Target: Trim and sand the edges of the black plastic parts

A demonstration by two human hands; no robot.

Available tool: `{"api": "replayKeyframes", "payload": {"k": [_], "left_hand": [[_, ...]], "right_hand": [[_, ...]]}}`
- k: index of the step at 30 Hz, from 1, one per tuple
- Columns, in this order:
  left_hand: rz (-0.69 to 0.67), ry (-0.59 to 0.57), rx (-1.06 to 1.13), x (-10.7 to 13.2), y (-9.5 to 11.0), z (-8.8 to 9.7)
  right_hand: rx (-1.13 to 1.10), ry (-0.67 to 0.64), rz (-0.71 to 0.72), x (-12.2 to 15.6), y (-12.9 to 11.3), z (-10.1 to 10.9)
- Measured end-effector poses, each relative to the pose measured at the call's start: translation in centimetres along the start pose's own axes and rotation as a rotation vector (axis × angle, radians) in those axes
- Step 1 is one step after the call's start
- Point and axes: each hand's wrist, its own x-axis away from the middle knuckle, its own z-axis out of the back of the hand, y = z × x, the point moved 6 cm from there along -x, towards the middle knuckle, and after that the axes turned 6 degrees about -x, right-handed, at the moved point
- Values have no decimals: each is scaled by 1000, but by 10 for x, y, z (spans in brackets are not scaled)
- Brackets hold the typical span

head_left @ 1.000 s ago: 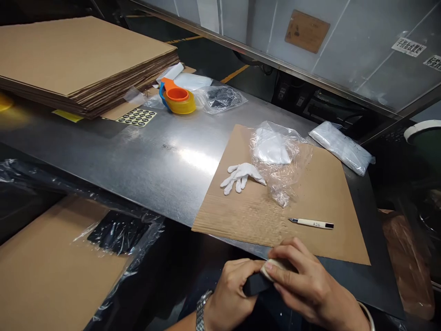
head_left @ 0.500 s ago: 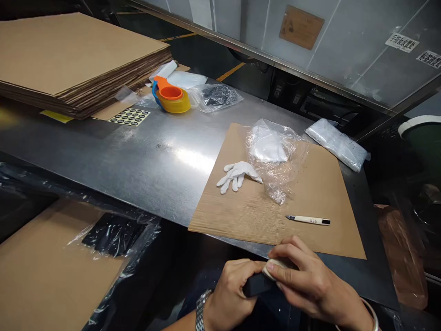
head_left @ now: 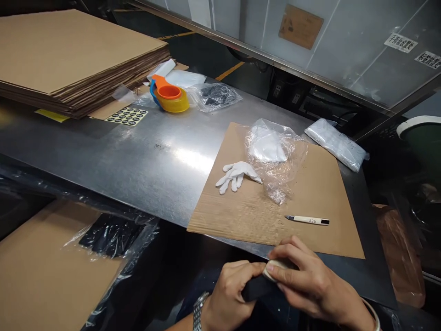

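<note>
My left hand is closed around a dark, flat-sided piece in front of the table's near edge. My right hand pinches a small cream-coloured pad and presses it against the far end of that dark piece. What exactly the pad is cannot be made out, and fingers hide much of both things. Beyond my hands, a white-handled craft knife marked A26 lies on a cardboard sheet. A white glove rests on the same sheet, beside a crumpled clear plastic bag with white material in it.
A tall stack of cardboard sheets stands at the metal table's far left. Near it are an orange and yellow tape dispenser and a sticker sheet. A wrapped white packet lies at the right. Bagged black parts sit lower left.
My left hand has shifted very slightly left with the dark piece. The right hand keeps its pinch on the pad, and the view has moved a little.
</note>
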Motion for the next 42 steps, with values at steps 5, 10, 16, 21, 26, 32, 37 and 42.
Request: {"api": "replayKeyframes", "payload": {"k": [5, 10, 16, 21, 26, 32, 37, 42], "left_hand": [[-40, 39, -12, 1, 2, 1], [-51, 32, 1, 1, 2, -1], [-22, 13, 24, 0, 1, -5], [-6, 7, 17, 1, -3, -5], [49, 33, 97, -4, -9, 7], [50, 65, 130, -5, -8, 11], [137, 47, 155, -3, -10, 11], [312, 19, 209, -1, -19, 9]], "right_hand": [[-3, -10, 27, 2, -2, -3], [13, 32, 31, 3, -2, 0], [36, 39, 22, 4, -3, 2], [36, 35, 39, 8, -1, 1], [108, 231, -64, 29, 34, 23], [461, 545, -410, 57, 129, 64], [516, 626, -586, 68, 199, 75], [466, 690, -627, 66, 191, 67]]}}
